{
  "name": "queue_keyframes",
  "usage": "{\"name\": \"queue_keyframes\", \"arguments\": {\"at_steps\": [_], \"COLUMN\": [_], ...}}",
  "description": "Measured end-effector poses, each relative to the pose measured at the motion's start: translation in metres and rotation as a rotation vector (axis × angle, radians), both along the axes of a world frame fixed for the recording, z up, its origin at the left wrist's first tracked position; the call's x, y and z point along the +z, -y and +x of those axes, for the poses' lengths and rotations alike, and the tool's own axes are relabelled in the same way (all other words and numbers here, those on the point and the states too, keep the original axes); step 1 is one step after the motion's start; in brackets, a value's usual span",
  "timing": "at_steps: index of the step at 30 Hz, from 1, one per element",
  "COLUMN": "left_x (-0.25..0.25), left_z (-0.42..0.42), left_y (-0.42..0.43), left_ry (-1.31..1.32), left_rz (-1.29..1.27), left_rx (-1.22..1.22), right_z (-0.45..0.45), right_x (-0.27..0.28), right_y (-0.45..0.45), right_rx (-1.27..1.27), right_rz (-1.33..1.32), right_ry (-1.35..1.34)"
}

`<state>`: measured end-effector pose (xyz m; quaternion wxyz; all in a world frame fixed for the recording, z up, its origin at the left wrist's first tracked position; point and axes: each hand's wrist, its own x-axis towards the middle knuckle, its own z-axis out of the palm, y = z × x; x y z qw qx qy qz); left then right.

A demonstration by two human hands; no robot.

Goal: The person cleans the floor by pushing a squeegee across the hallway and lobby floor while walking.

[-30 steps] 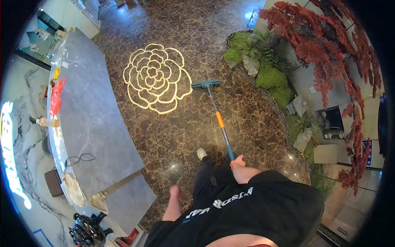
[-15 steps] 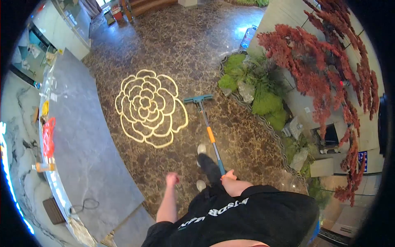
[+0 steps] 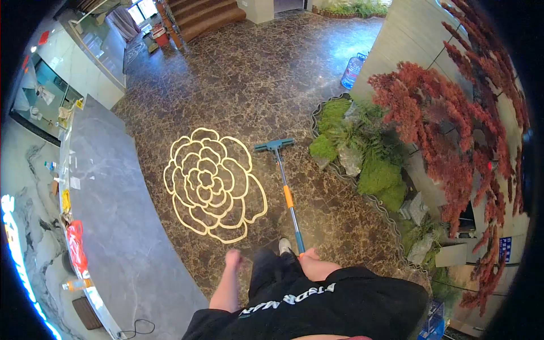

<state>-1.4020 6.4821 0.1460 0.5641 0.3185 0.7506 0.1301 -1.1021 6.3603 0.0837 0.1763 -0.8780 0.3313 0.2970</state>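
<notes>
My right hand [image 3: 309, 255] is wrapped round the top of the handle of a long-handled squeegee [image 3: 288, 197]. The pole has an orange section in the middle, and its wide teal head [image 3: 275, 145] rests on the brown marbled floor [image 3: 238, 73]. To the left, my left hand [image 3: 234, 259] hangs beside my body, fingers curled in and a little blurred, with nothing seen in it. It is nearest to the lower edge of a pale flower inlay [image 3: 208, 180] in the floor. One light shoe [image 3: 284, 245] shows between my hands.
A curved grey counter [image 3: 122, 215] runs along the left, bearing a red plastic bag [image 3: 77, 245] and a bottle [image 3: 77, 284]. On the right lies a planted bed [image 3: 378, 175] with moss, rocks and red foliage [image 3: 430, 124]. A blue water jug [image 3: 353, 71] stands beyond it. Brown stairs [image 3: 207, 14] rise at the back.
The floor, flower inlay and planted bed have shifted lower in view, and more of the stairs shows. My right hand still grips the squeegee. My feet have changed position.
</notes>
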Motion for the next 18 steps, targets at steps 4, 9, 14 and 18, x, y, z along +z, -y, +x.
{"name": "queue_keyframes", "arguments": {"at_steps": [4,9,14,18], "left_x": [0.030,0.008,-0.019,0.007], "left_z": [0.029,0.071,0.070,0.051], "left_y": [-0.108,-0.185,-0.286,-0.418], "left_ry": [0.180,0.160,0.296,0.210], "left_rz": [0.085,-0.046,-0.012,-0.156], "left_rx": [0.147,0.034,0.050,-0.065], "right_z": [0.013,0.018,0.032,0.023], "right_x": [0.107,0.093,0.084,0.056], "right_y": [-0.094,-0.173,-0.293,-0.371], "right_rx": [-0.401,0.682,0.251,0.247], "right_rz": [0.119,-0.012,0.058,0.182], "right_ry": [-0.170,-0.077,-0.144,0.056]}}
